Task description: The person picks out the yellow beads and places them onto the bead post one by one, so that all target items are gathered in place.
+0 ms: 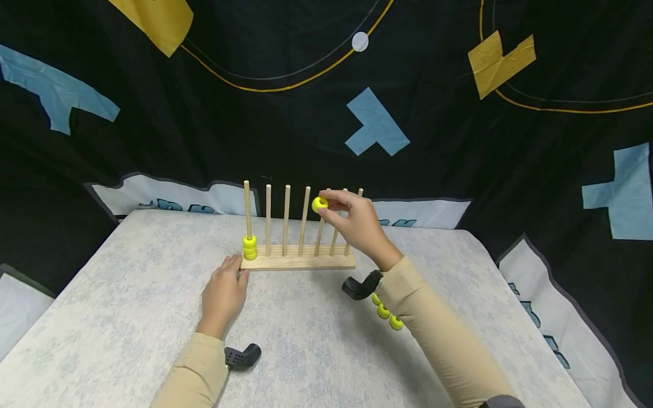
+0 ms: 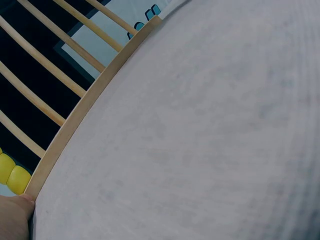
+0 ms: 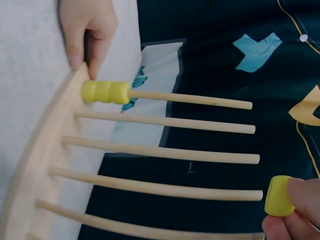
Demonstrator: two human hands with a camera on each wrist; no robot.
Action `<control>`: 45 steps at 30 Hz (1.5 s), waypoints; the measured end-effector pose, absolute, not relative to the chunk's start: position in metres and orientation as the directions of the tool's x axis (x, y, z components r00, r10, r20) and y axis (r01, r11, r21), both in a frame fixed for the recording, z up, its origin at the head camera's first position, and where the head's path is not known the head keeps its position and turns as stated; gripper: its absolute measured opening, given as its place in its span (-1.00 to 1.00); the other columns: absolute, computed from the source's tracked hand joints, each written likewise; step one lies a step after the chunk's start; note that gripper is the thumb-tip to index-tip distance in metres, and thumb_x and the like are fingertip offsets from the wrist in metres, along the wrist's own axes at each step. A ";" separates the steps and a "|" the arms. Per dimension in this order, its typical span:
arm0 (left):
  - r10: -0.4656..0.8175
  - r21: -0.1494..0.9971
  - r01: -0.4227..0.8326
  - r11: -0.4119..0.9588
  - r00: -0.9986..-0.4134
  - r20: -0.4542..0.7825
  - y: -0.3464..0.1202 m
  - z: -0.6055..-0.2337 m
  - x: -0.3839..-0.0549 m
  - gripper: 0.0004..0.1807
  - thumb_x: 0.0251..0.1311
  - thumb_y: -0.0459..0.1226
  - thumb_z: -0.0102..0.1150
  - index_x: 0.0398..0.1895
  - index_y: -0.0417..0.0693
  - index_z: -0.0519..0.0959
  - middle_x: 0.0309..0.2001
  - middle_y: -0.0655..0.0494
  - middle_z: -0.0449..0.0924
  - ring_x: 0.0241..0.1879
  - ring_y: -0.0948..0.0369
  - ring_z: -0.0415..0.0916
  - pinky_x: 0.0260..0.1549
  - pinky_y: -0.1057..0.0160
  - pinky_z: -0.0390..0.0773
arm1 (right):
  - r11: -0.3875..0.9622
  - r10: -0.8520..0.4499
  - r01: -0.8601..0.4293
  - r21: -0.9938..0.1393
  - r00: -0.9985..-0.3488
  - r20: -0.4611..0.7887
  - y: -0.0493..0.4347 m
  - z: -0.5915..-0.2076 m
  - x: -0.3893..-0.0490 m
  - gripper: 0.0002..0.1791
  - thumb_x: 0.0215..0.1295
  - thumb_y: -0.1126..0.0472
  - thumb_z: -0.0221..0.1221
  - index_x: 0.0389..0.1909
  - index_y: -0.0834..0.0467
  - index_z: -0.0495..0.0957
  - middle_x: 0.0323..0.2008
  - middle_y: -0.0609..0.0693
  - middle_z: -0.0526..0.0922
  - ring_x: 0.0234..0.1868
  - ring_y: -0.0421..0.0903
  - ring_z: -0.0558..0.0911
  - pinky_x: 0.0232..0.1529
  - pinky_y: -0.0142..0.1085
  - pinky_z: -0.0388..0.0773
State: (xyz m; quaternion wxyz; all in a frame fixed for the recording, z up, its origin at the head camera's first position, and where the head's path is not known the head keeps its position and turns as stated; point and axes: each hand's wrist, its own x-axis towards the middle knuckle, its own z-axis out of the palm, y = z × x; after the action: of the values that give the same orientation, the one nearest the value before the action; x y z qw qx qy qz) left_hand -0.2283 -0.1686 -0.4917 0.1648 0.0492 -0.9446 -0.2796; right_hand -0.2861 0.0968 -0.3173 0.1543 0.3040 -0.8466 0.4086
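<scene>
A wooden peg rack with several upright pegs stands toward the back of the table. Three yellow beads are stacked on its leftmost peg. My left hand pinches the left end of the rack's base between thumb and fingers; the left wrist view catches only part of that hand. Up near the peg tops, my right hand holds another yellow bead between thumb and fingertips. In the right wrist view this bead is just beyond a peg's tip, apart from it.
More yellow beads lie in a row on the table, partly covered by my right forearm. Behind the table hangs a black cloth with blue and yellow shapes. Each wrist carries a black camera mount.
</scene>
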 end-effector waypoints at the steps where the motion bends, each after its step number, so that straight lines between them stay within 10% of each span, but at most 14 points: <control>1: -0.184 0.544 -0.002 0.839 -0.942 0.281 -0.169 -0.492 -0.228 -0.46 0.47 -0.21 0.01 0.39 -0.33 0.31 0.41 -0.28 0.31 0.41 -0.25 0.25 0.23 -0.36 0.38 | 0.476 -0.387 -0.645 -0.597 -0.764 0.516 0.094 -0.314 -0.289 -0.62 0.33 0.20 0.29 0.15 0.15 0.60 0.04 0.03 0.70 -0.06 -0.13 0.71 -0.03 -0.35 0.70; 45: -0.192 0.542 -0.030 0.840 -0.950 0.246 -0.172 -0.494 -0.232 -0.46 0.46 -0.19 0.03 0.40 -0.29 0.33 0.41 -0.29 0.31 0.41 -0.24 0.27 0.22 -0.35 0.40 | 0.435 -0.451 -0.600 -0.672 -0.790 0.414 -0.034 -0.293 -0.316 -0.56 0.38 0.22 0.23 0.26 0.13 0.52 0.15 -0.01 0.65 0.09 -0.19 0.66 0.05 -0.59 0.58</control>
State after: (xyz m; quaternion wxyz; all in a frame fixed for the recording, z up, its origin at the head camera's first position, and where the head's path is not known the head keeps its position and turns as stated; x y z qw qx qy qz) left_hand -0.2320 -0.1720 -0.4941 0.1467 0.0584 -0.9479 -0.2768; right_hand -0.3157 -0.0337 -0.2930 0.0862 0.3120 -0.8426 0.4304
